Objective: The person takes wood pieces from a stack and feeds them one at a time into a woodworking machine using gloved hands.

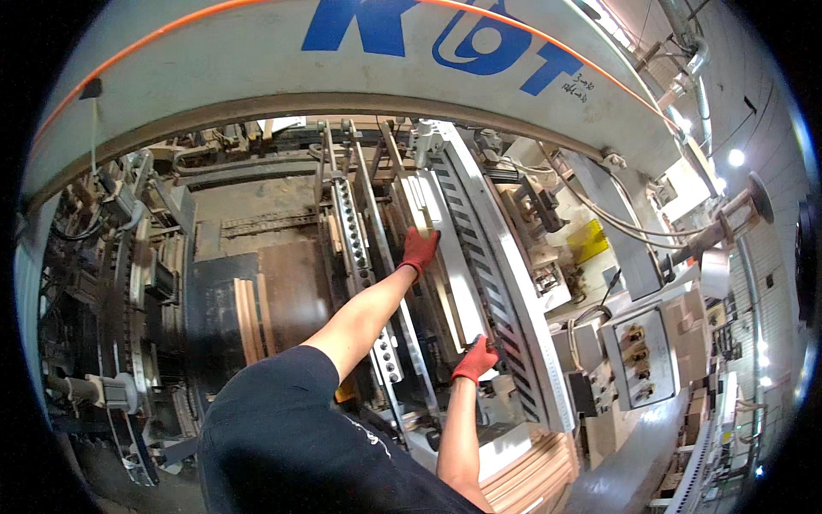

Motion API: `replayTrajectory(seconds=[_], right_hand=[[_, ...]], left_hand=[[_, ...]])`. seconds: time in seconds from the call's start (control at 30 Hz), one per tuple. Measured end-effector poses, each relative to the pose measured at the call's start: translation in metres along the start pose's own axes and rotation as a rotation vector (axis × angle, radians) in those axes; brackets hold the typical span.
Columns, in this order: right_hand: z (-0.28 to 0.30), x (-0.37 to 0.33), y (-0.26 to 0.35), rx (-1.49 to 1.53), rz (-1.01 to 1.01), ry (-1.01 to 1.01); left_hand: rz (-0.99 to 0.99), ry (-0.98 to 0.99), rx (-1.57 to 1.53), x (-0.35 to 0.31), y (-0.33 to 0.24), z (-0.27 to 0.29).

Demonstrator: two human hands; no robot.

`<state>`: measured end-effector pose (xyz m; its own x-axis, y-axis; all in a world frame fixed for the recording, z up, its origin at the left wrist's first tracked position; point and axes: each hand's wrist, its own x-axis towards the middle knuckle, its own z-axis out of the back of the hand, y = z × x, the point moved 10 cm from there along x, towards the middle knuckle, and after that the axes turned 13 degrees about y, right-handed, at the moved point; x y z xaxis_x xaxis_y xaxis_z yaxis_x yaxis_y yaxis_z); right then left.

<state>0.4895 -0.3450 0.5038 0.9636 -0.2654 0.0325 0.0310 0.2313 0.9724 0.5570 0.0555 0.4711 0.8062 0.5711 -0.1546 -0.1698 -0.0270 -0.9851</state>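
Long, thin light-coloured strips (442, 295) lie lengthwise in the machine's channel, beside a pale metal bed (462, 283). My left hand (419, 248), in a red glove with dark fingertips, grips the strips partway along. The glove covers part of them. My right hand (477, 360), in a matching red glove, is closed at the strips' near end. Its fingers partly hide what they hold. To the right of the bed runs a guide rail (479, 257) with black and white diagonal stripes.
A perforated metal bar (351, 227) and long rails stand left of the strips. More wooden strips (248, 321) lie on a dark panel at left, and a wooden stack (531, 475) sits at lower right. A large grey beam (257, 56) spans overhead. A control box (640, 355) stands right.
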Motion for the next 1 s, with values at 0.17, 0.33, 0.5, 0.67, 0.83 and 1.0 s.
replayTrajectory(seconds=[0.17, 0.33, 0.5, 0.67, 0.83, 1.0], right_hand=[[-0.019, -0.002, -0.008, 0.182, -0.078, 0.192], [-0.036, 0.001, -0.031, 0.267, -0.276, 0.203], [-0.049, 0.0, -0.011, 0.176, -0.269, 0.221], [-0.038, -0.003, -0.011, 0.249, -0.072, 0.31], [-0.048, -0.007, 0.009, 0.368, -0.117, 0.352], [-0.039, -0.009, -0.002, 0.259, -0.215, 0.358]], left_hand=[[0.148, -0.262, -0.008, 0.001, 0.002, -0.013], [0.195, -0.316, 0.004, -0.005, -0.004, -0.011], [0.163, -0.359, -0.062, 0.007, -0.012, -0.005], [0.142, -0.329, -0.117, 0.021, 0.004, -0.018], [0.004, -0.251, -0.288, 0.059, 0.03, 0.008], [0.18, -0.266, -0.306, 0.007, 0.034, -0.025]])
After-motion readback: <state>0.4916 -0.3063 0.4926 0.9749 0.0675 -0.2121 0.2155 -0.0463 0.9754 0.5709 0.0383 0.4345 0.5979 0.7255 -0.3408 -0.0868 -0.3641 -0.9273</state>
